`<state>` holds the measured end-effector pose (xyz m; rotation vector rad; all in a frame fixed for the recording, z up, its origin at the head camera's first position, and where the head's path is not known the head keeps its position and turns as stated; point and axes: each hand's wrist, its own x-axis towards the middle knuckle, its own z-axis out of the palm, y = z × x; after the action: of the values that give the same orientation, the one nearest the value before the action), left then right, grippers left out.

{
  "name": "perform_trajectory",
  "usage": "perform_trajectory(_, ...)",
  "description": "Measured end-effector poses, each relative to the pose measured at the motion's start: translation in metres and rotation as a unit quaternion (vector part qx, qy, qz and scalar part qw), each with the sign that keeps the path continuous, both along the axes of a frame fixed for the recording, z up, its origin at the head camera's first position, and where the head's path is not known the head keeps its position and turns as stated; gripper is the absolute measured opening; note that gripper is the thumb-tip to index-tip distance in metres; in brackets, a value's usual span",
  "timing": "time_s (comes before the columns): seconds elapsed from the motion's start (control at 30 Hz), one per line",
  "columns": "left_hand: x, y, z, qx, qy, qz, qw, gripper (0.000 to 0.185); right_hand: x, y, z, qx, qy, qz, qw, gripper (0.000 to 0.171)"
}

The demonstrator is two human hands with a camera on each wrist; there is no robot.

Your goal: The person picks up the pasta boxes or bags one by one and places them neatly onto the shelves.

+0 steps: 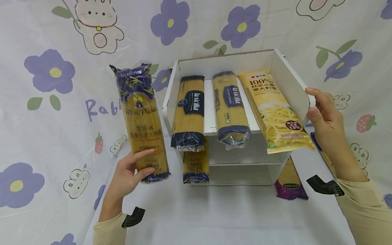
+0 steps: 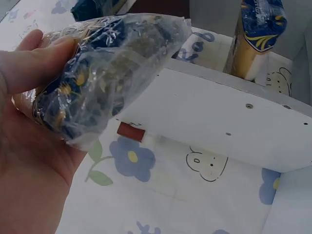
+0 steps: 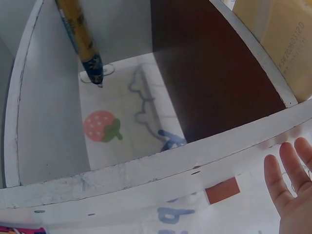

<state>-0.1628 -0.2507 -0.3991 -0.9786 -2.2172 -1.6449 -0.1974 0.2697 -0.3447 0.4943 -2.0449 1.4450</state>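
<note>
1. Left of centre in the head view: a tall spaghetti packet (image 1: 141, 122), held upright by the left hand (image 1: 127, 177), well left of the white shelf unit (image 1: 288, 78) and apart from it.
2. Clear plastic wrap, golden strands showing through, dark blue printed bands at top and bottom, pale lettering across the middle.
3. Gripped near the lower end: thumb across the front, fingers curled behind, bottom blue band just below the thumb.
4. In the left wrist view, upper left: crinkled blue end of the packet (image 2: 107, 68) filling the palm (image 2: 34, 146), thumb pressed along its top.
5. Right edge of the head view: right hand (image 1: 326, 119) laid against the shelf unit's right wall, thumb hooked over its front edge, fingers fairly straight.
6. On the upper shelf: two blue-labelled packs (image 1: 188, 112) and a yellow pack (image 1: 275, 112), lying side by side, ends overhanging the front.
7. Below: another pack (image 1: 196, 163) inside, a purple-ended one (image 1: 289, 183) at the lower right.
</note>
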Motion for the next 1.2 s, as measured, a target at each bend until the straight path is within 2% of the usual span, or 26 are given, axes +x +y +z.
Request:
perform_trajectory(0.17, 0.010, 0.005, 0.010, -0.002, 0.025, -0.028, 0.9993, 0.059, -0.001, 0.000, -0.001, 0.002, 0.012, -0.006, 1.000, 0.042)
perform_trajectory(0.37, 0.018, 0.013, 0.024, -0.043, 0.061, -0.053, 0.9958, 0.059, -0.002, 0.000, -0.001, 0.001, 0.021, -0.009, 1.000, 0.041)
perform_trajectory(0.5, 0.021, 0.021, 0.033, -0.058, 0.083, -0.108, 0.9889, 0.064, -0.002, 0.000, -0.001, 0.001, 0.018, -0.007, 1.000, 0.041)
perform_trajectory(0.63, 0.019, 0.032, 0.038, -0.053, 0.102, -0.170, 0.9787, 0.064, -0.002, 0.000, -0.001, 0.002, 0.020, -0.005, 1.000, 0.041)
perform_trajectory(0.8, 0.020, 0.042, 0.038, -0.099, 0.067, -0.174, 0.9775, 0.051, -0.002, 0.001, -0.002, -0.005, 0.016, 0.002, 1.000, 0.041)
perform_trajectory(0.93, 0.020, 0.051, 0.033, -0.147, 0.031, -0.179, 0.9722, 0.044, -0.002, 0.001, -0.003, -0.009, 0.016, 0.003, 1.000, 0.041)
perform_trajectory(1.2, 0.013, 0.058, 0.022, -0.168, -0.001, -0.200, 0.9652, 0.043, -0.004, 0.002, -0.003, 0.003, 0.021, 0.000, 1.000, 0.041)
